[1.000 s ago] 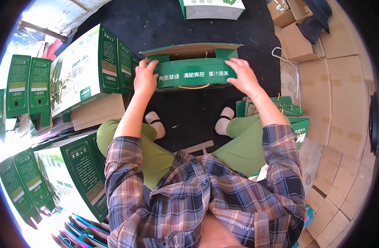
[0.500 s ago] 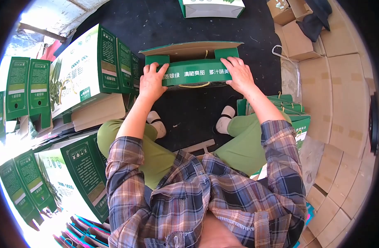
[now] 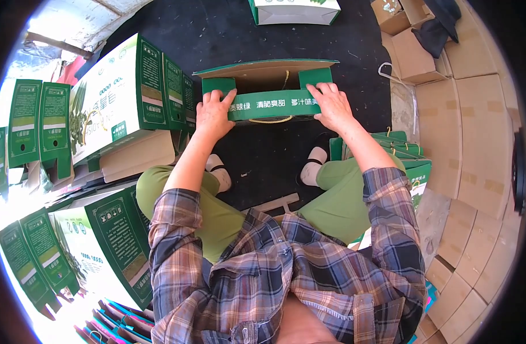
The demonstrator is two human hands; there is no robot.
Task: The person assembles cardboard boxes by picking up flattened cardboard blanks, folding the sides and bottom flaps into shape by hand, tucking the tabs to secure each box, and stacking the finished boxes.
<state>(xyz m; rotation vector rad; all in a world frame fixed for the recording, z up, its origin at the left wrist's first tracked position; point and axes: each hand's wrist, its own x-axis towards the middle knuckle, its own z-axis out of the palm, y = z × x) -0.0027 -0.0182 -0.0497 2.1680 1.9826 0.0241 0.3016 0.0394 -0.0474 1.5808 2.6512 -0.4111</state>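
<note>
A green cardboard gift box [image 3: 272, 105] with white lettering stands on the dark floor in front of me, its top partly open. My left hand [image 3: 214, 117] grips the left end of its near lettered flap, fingers over the top edge and thumb on the lettered face. At the right end, my right hand [image 3: 333, 108] holds the same flap in the same way. The far flap [image 3: 263, 69] stands up with its brown inside showing, and green end flaps sit at both sides. A yellow cord handle [image 3: 271, 120] hangs on the near side; another cord shows inside.
Several printed green and white boxes [image 3: 111, 97] stand at my left, with more [image 3: 96, 241] nearer me. Another box [image 3: 297, 12] stands at the far edge. Flattened green boxes with cords [image 3: 397, 143] lie by my right leg. Brown cartons [image 3: 440, 137] line the right side.
The near flap has tipped slightly toward me, and the dark opening behind it is wider. Both hands have kept their hold, with the left shifting slightly right and down.
</note>
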